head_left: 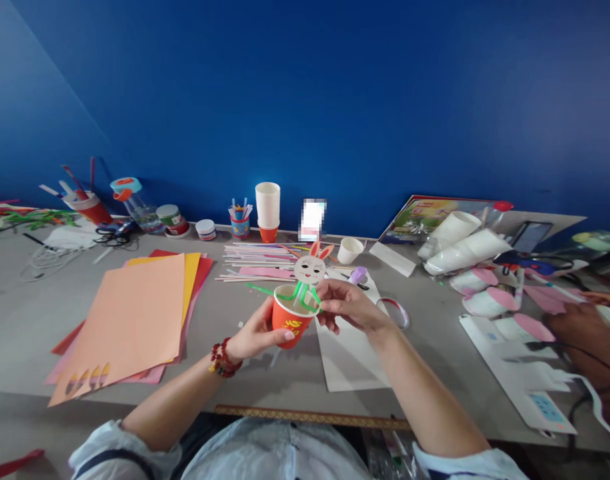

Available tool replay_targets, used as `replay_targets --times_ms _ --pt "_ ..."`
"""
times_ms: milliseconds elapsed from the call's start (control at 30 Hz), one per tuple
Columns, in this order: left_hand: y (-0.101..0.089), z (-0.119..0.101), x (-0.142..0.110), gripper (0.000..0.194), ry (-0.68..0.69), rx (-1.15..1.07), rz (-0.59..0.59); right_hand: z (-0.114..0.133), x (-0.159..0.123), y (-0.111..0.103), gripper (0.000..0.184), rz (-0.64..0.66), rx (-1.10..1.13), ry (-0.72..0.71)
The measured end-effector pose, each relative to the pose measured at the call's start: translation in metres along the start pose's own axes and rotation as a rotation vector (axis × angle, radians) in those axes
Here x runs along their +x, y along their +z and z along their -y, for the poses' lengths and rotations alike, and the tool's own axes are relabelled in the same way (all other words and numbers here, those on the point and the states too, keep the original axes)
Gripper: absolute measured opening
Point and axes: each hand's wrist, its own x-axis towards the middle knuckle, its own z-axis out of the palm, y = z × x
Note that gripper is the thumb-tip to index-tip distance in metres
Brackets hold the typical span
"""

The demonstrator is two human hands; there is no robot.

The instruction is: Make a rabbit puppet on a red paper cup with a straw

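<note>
My left hand (261, 332) is wrapped round a red paper cup (291, 325) with yellow lettering and a white rim. Out of the cup rises a paper rabbit head (309, 269) with pink ears and a drawn face. Green straws (265, 289) form its arms and body; one arm reaches left past the rim, the other bends down at the right. The fingers of my right hand (345, 305) pinch the end of that right green arm beside the rim. A clear straw end (275, 359) shows below the cup.
Coloured paper sheets (129, 307) lie at left, with many thin straws (257, 257) behind the cup. White paper (355, 353) and a tape roll (395, 312) are at right. Stacked cups (268, 207) stand by the wall. A power strip (519, 380) lies near another person's hand (585, 327).
</note>
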Motion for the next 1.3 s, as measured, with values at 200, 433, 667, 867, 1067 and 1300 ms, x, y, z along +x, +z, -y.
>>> replay_targets --times_ms 200,433,667,867,1067,1300 --pt "-0.002 0.007 -0.001 0.063 0.011 0.063 -0.017 0.015 -0.006 0.007 0.02 -0.007 -0.032 0.056" --pt "0.0 0.005 0.002 0.064 0.102 0.087 -0.029 0.022 -0.008 0.014 0.02 -0.084 -0.047 0.086" --pt "0.001 0.008 0.002 0.068 0.109 0.109 -0.052 0.021 -0.009 0.02 0.028 -0.135 0.011 0.051" --pt "-0.004 0.008 0.003 0.068 0.182 0.289 -0.087 0.022 -0.007 0.021 0.029 -0.168 0.051 0.127" --pt "-0.003 0.006 0.005 0.077 0.208 0.397 -0.083 0.02 -0.006 0.026 0.033 -0.234 0.128 0.097" --pt "-0.001 0.004 0.005 0.079 0.233 0.399 -0.091 0.02 -0.005 0.027 0.029 -0.244 0.101 0.095"
